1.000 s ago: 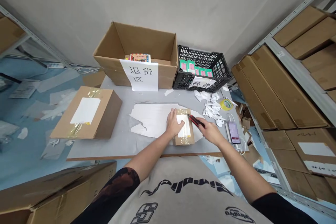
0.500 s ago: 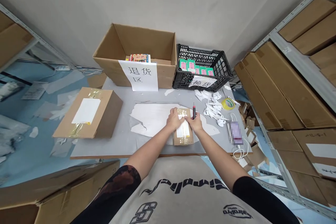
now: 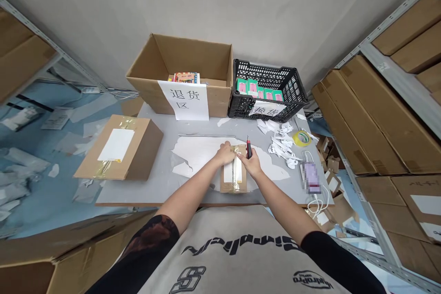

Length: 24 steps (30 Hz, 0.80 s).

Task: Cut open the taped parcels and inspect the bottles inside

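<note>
1. Small taped cardboard parcel lies on grey surface, long axis running away from the person, just below both hands.
2. Left grip rests spread on parcel's far edge, unclenched.
3. Right grip, clenched on red utility knife, touches far right corner.

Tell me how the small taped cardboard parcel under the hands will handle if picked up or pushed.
The small cardboard parcel is probably stiff, since its corners look square beside the left hand. Lying flat and low, it seems unlikely to roll or tip. The clear packing tape may feel slick under the fingers. Its weight can't be judged from here.
</note>
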### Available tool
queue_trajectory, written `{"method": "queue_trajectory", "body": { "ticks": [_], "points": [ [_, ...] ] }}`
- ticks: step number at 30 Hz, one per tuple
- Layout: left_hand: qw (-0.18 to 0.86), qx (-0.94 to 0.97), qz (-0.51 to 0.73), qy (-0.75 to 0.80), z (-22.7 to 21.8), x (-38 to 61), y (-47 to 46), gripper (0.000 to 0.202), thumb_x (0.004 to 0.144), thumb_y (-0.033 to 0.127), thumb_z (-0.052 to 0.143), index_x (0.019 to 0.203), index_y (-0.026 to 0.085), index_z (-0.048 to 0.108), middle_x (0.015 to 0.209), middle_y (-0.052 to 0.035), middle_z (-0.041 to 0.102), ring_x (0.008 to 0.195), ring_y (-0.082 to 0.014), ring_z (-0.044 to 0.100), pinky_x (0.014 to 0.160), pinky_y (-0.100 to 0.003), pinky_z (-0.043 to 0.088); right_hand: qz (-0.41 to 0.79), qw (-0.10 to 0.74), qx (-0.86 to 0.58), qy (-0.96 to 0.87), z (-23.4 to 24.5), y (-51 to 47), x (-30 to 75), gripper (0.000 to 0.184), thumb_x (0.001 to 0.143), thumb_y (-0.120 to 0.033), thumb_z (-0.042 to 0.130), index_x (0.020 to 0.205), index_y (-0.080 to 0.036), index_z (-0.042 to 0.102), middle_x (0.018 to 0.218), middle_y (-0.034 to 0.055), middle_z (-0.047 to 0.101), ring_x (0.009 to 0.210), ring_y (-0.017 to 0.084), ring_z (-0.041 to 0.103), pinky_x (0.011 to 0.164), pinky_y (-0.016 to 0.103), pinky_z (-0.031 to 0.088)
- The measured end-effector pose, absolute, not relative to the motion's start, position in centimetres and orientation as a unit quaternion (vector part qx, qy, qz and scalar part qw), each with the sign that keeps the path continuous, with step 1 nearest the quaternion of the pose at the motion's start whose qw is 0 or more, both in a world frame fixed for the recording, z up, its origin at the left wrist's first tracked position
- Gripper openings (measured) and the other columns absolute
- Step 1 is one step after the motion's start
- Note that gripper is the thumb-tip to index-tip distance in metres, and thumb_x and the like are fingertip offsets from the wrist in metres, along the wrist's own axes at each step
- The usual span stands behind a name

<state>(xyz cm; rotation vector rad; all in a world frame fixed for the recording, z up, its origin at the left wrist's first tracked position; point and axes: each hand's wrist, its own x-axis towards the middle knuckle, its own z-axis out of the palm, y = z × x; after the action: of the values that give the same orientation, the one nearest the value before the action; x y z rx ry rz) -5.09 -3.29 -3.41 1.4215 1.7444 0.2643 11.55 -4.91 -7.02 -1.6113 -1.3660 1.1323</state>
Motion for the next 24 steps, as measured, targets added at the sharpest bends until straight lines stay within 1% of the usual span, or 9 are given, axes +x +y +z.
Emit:
{"method": "queue_trajectory", "body": {
  "ticks": [2,6,8,10,12,15,18,20,24],
  "points": [
    [0.407,0.579,0.121,0.697,-3.6,-5.0,-3.8,0.056,0.077,0.047,0.060,0.123,0.020,0.043,0.126,-0.0139,0.052,0.112,-0.0292,0.059,0.093,-0.036,0.045,0.438,0.355,-0.627,-0.537,-6.9,-4.9,12.0,0.054,0.064,-0.052,0.074,0.104,-0.020,0.056,0.079,-0.0005,0.061,0.071,0.017,0.057,0.070,0.031,0.048],
    [0.367,0.597,0.171,0.692,-4.2,-4.2,-5.3,0.070,0.073,0.046,0.064,0.134,0.022,0.038,0.134,-0.0130,0.047,0.117,-0.0288,0.056,0.097,-0.036,0.044,0.455,0.304,-0.620,-0.562,-6.1,-4.8,13.6,0.052,0.067,-0.055,0.071,0.105,-0.021,0.057,0.078,-0.0006,0.063,0.067,0.018,0.058,0.065,0.031,0.048],
    [0.351,0.591,0.196,0.699,-4.6,-3.7,-5.8,0.076,0.073,0.043,0.064,0.139,0.020,0.035,0.138,-0.0139,0.045,0.122,-0.0292,0.053,0.101,-0.037,0.043,0.463,0.266,-0.620,-0.575,-5.1,-4.6,14.7,0.050,0.076,-0.060,0.061,0.110,-0.023,0.055,0.074,-0.0017,0.063,0.060,0.017,0.058,0.060,0.030,0.048],
    [0.345,0.582,0.217,0.704,-4.9,-3.5,-6.2,0.081,0.072,0.042,0.064,0.142,0.017,0.031,0.142,-0.0148,0.043,0.127,-0.0292,0.049,0.104,-0.036,0.041,0.448,0.218,-0.618,-0.609,-3.8,-4.3,16.0,0.046,0.086,-0.061,0.048,0.114,-0.025,0.053,0.071,-0.0020,0.063,0.057,0.017,0.058,0.059,0.030,0.047],
    [0.347,0.574,0.231,0.705,-5.1,-3.6,-6.3,0.084,0.072,0.041,0.064,0.144,0.015,0.029,0.146,-0.0145,0.041,0.130,-0.0282,0.047,0.107,-0.036,0.039,0.385,0.150,-0.599,-0.685,-2.2,-3.8,17.3,0.042,0.091,-0.058,0.041,0.117,-0.027,0.053,0.078,0.0006,0.065,0.065,0.019,0.061,0.064,0.031,0.046],
    [0.350,0.569,0.231,0.708,-5.3,-4.1,-6.1,0.083,0.073,0.039,0.064,0.145,0.015,0.030,0.147,-0.0128,0.042,0.131,-0.0265,0.046,0.109,-0.034,0.038,0.215,0.020,-0.528,-0.821,-0.1,-3.2,18.7,0.039,0.093,-0.052,0.045,0.121,-0.027,0.055,0.095,0.0078,0.068,0.087,0.025,0.062,0.076,0.034,0.043],
    [0.329,0.596,0.210,0.701,-5.0,-4.4,-5.7,0.077,0.074,0.039,0.062,0.143,0.014,0.036,0.144,-0.0121,0.046,0.131,-0.0260,0.047,0.110,-0.033,0.037,0.081,-0.074,-0.457,-0.883,1.3,-2.8,19.0,0.041,0.094,-0.049,0.045,0.126,-0.025,0.056,0.100,0.0129,0.065,0.094,0.028,0.059,0.080,0.035,0.040],
    [0.309,0.631,0.183,0.687,-4.5,-4.4,-5.5,0.075,0.076,0.040,0.060,0.142,0.014,0.038,0.143,-0.0126,0.047,0.130,-0.0271,0.047,0.110,-0.034,0.037,0.042,-0.101,-0.434,-0.894,1.9,-2.7,18.7,0.043,0.095,-0.050,0.044,0.129,-0.026,0.055,0.101,0.0136,0.064,0.095,0.029,0.059,0.080,0.034,0.039],
    [0.274,0.692,0.111,0.658,-3.4,-3.4,-5.3,0.074,0.079,0.042,0.054,0.144,0.012,0.036,0.144,-0.0162,0.044,0.125,-0.0310,0.051,0.107,-0.037,0.038,0.019,-0.116,-0.424,-0.898,2.9,-3.0,18.1,0.044,0.095,-0.050,0.043,0.131,-0.027,0.053,0.101,0.0131,0.063,0.091,0.027,0.059,0.076,0.032,0.038]
  ]
}}
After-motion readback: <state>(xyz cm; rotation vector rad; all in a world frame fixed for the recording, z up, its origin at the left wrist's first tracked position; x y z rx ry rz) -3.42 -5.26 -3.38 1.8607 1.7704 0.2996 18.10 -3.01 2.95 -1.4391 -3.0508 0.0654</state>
